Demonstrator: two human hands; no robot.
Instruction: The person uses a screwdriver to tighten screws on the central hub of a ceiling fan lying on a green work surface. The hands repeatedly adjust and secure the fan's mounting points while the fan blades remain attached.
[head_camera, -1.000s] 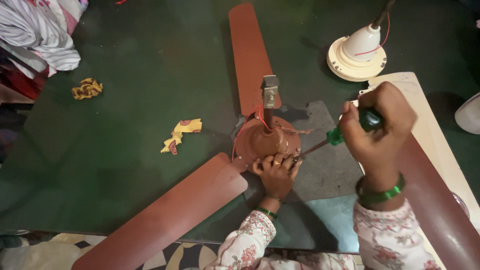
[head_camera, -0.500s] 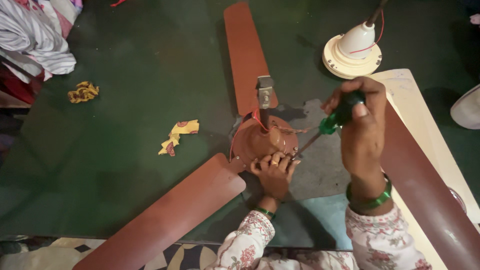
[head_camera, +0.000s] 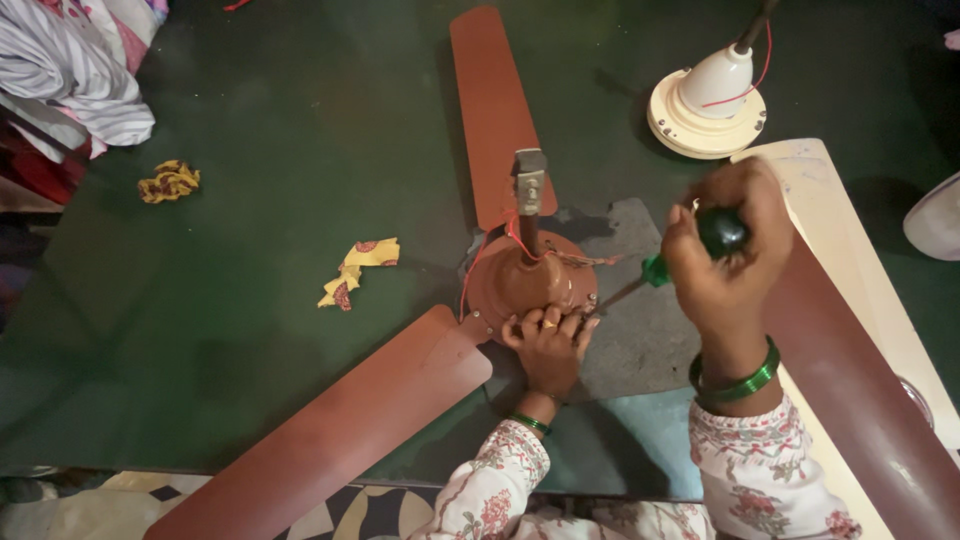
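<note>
A brown ceiling fan (head_camera: 527, 280) lay on a dark green floor (head_camera: 250, 300), its motor housing at the centre of the view and its short down rod (head_camera: 529, 200) standing upright with red wires trailing from it. The left hand (head_camera: 548, 345) rested against the near edge of the housing, fingers curled onto the rim, holding nothing apart from the fan itself. The right hand (head_camera: 728, 255) was closed around the green handle of a screwdriver (head_camera: 690, 255) — its shaft slanted down toward the right side of the housing, the tip hidden from view. One brown blade (head_camera: 492, 110) pointed away from the person, another (head_camera: 330, 430) ran toward the lower left. A cream fan motor (head_camera: 706, 100) sat well apart at upper right, and two scraps of yellow cloth (head_camera: 358, 268) lay to the left.
</note>
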